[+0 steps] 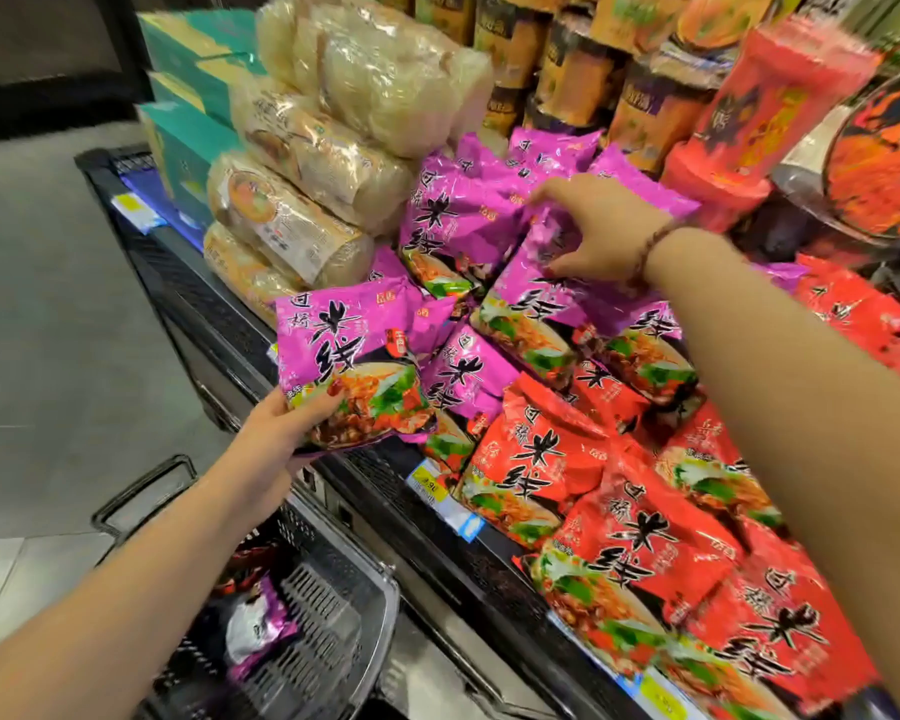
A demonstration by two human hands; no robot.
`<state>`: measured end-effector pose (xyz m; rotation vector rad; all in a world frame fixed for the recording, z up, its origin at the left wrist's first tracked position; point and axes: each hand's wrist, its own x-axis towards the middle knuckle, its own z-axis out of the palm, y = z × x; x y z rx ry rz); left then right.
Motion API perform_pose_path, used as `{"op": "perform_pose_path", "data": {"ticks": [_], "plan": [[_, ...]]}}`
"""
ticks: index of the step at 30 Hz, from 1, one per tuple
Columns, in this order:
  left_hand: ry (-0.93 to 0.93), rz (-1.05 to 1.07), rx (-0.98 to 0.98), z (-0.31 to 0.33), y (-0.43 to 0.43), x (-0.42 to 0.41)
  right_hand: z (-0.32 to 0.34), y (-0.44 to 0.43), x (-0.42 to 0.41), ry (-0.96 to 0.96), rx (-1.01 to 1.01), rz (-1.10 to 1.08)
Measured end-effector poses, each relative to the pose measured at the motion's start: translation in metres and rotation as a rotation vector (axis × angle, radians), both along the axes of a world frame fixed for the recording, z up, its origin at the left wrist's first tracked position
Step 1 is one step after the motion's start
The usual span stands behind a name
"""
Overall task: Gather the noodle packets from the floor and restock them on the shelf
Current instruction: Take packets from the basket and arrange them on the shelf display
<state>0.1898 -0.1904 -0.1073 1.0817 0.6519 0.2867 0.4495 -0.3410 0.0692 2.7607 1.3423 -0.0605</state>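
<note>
Noodle packet (344, 356) in purple wrap stands upright, long axis vertical, just off the front edge of the shelf (198, 283); the left hand (281, 428) grips its lower end, thumb across the face. Its place looks to be up and rightward in the purple pile (458, 220), where the right hand (588, 226) pinches the top of a stacked packet (536, 298).

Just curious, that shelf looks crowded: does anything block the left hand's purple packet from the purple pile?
Nothing visible lies between the held packet and the purple pile; the right hand pinches a stacked packet there.
</note>
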Motion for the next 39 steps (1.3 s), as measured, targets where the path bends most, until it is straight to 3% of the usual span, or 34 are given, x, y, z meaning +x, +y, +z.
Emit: {"op": "perform_pose_path", "data": {"ticks": [4,6,8,12,19,30,35,39], "plan": [[0.001,-0.010,-0.007,0.004,-0.003,0.003,-0.060,-0.014,-0.012,-0.591,0.231,-0.037],[-0.004,-0.009,-0.012,0.003,-0.002,0.003,-0.088,-0.022,-0.032,-0.755,0.297,-0.127],[-0.002,-0.040,0.004,0.005,-0.001,0.004,-0.110,-0.029,-0.048,-0.738,0.311,-0.172],[-0.007,-0.038,0.011,0.003,0.004,0.010,-0.131,-0.031,-0.054,-0.456,0.150,-0.258],[0.010,-0.035,0.036,0.002,0.008,0.021,-0.138,-0.022,-0.021,-0.372,0.096,-0.077],[0.004,-0.002,0.041,0.000,0.014,0.024,-0.134,-0.023,-0.020,-0.281,0.042,-0.073],[-0.013,0.001,0.070,0.004,0.023,0.028,-0.130,-0.017,-0.035,-0.467,0.318,0.040],[-0.050,-0.051,0.130,0.017,0.033,0.039,-0.120,0.013,-0.027,-0.600,0.280,0.283]]}}
